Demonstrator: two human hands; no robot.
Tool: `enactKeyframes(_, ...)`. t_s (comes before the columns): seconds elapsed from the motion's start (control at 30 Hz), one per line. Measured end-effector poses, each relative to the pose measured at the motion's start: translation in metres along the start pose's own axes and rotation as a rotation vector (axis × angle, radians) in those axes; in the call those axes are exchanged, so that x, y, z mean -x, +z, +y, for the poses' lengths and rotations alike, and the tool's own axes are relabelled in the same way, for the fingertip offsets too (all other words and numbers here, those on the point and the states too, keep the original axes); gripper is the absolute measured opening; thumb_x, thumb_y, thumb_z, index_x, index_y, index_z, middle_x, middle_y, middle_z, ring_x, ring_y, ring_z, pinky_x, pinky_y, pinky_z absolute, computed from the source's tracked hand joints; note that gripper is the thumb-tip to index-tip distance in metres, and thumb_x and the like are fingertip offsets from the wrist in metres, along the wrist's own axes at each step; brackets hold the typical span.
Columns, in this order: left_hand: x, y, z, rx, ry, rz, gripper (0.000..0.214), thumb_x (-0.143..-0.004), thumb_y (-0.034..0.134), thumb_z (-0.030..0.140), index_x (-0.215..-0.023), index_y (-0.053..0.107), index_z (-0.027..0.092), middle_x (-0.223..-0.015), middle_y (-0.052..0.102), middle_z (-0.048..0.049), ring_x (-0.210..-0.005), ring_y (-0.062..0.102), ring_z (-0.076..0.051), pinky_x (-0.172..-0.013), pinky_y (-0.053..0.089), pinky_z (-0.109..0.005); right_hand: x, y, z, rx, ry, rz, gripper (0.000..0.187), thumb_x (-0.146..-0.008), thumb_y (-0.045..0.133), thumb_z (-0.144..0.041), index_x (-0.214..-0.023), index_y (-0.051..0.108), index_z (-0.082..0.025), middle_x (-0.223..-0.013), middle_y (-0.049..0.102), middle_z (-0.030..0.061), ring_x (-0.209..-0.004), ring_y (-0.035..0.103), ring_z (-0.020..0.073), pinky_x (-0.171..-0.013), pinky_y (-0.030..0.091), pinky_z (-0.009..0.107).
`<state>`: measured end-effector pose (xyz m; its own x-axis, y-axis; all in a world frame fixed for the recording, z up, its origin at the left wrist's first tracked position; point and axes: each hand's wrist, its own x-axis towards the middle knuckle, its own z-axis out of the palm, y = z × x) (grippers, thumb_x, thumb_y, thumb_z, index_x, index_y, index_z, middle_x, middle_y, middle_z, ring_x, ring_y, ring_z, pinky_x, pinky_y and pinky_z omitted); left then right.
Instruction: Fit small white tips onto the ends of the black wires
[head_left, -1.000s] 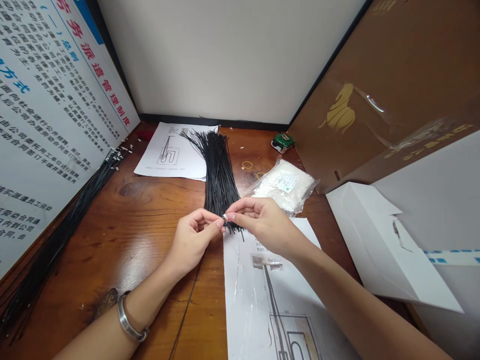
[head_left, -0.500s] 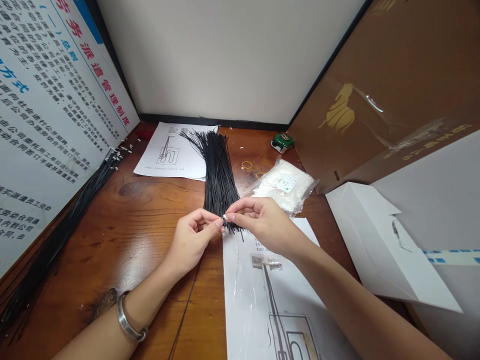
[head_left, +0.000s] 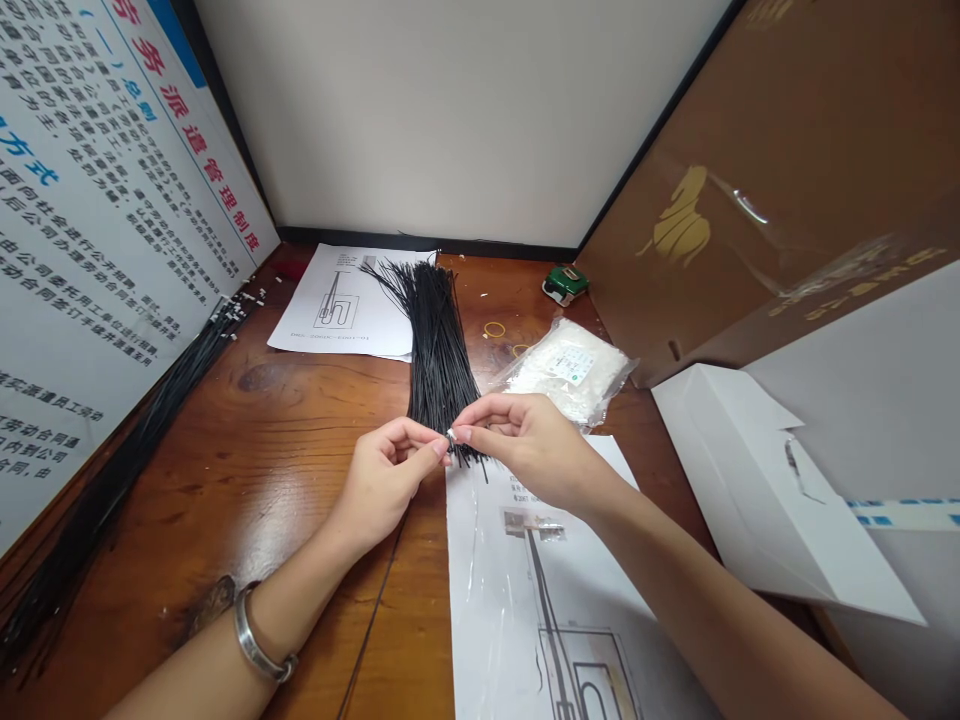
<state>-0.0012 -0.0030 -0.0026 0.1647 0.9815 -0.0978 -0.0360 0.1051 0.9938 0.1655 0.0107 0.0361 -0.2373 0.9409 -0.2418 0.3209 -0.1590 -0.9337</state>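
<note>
My left hand [head_left: 382, 478] pinches one end of a thin black wire [head_left: 373, 620] that trails down toward me over the wooden table [head_left: 247, 450]. My right hand [head_left: 525, 440] pinches a tiny white connector [head_left: 450, 435] against that wire end, so the fingertips of both hands meet. Just behind them lies a fanned bundle of black wires [head_left: 435, 340]. A clear bag of small white parts [head_left: 566, 370] rests right of the bundle.
A sleeved drawing sheet [head_left: 540, 590] lies under my right forearm, and another sheet [head_left: 349, 300] sits at the back. More black wires [head_left: 127, 440] run along the left poster board. A green tape measure [head_left: 566, 283], rubber bands [head_left: 495, 329], and white card [head_left: 765, 490] are at right.
</note>
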Motion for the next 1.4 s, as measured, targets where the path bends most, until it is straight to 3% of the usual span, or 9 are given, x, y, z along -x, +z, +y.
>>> enactKeyframes(0.63, -0.0005, -0.0008, 0.0008, -0.029, -0.018, -0.020, 0.014, -0.077, 0.066, 0.028, -0.072, 0.064, 0.014, -0.065, 0.067, -0.0003, -0.048, 0.045, -0.006, -0.050, 0.037, -0.020, -0.0015, 0.0003, 0.0000, 0.058, 0.016, 0.000, 0.009, -0.080, 0.062, -0.023, -0.077, 0.065, -0.015, -0.058, 0.056, -0.0009, -0.047, 0.037, 0.0080, -0.044, 0.025, 0.024)
enactKeyframes(0.8, -0.0001, -0.0013, 0.0018, -0.029, -0.023, -0.031, 0.014, -0.076, 0.065, 0.027, -0.071, 0.064, 0.014, -0.064, 0.066, -0.0003, -0.048, 0.044, -0.006, -0.049, 0.036, -0.021, -0.0013, -0.0008, 0.0002, 0.047, 0.009, -0.028, 0.009, -0.080, 0.061, -0.023, -0.078, 0.065, -0.014, -0.068, 0.064, 0.0042, -0.056, 0.049, 0.0108, -0.048, 0.031, 0.025)
enactKeyframes(0.97, -0.0007, -0.0027, -0.0006, -0.045, -0.012, -0.043, 0.013, -0.077, 0.065, 0.027, -0.071, 0.064, 0.015, -0.063, 0.064, 0.0005, -0.049, 0.045, -0.006, -0.050, 0.036, -0.020, -0.0006, -0.0019, 0.0010, 0.023, -0.004, -0.054, 0.009, -0.080, 0.062, -0.022, -0.078, 0.065, -0.014, -0.070, 0.065, 0.0042, -0.056, 0.049, 0.0104, -0.049, 0.032, 0.024)
enactKeyframes(1.17, -0.0005, -0.0023, -0.0011, -0.060, -0.009, -0.035, 0.015, -0.078, 0.064, 0.028, -0.072, 0.064, 0.015, -0.064, 0.065, -0.0002, -0.048, 0.045, -0.006, -0.049, 0.036, -0.020, 0.0012, 0.0001, -0.0026, 0.107, 0.010, 0.008, 0.008, -0.079, 0.061, -0.019, -0.073, 0.064, -0.014, -0.045, 0.041, -0.0072, -0.041, 0.028, 0.0064, -0.039, 0.019, 0.022)
enactKeyframes(1.4, 0.0016, -0.0011, 0.0016, -0.051, -0.018, -0.022, 0.014, -0.076, 0.065, 0.028, -0.071, 0.065, 0.014, -0.064, 0.067, -0.0011, -0.046, 0.044, -0.006, -0.048, 0.036, -0.021, 0.0027, 0.0013, -0.0003, 0.219, -0.027, 0.041, 0.010, -0.080, 0.060, -0.022, -0.074, 0.065, -0.015, -0.045, 0.037, -0.0075, -0.042, 0.028, 0.0069, -0.039, 0.018, 0.022)
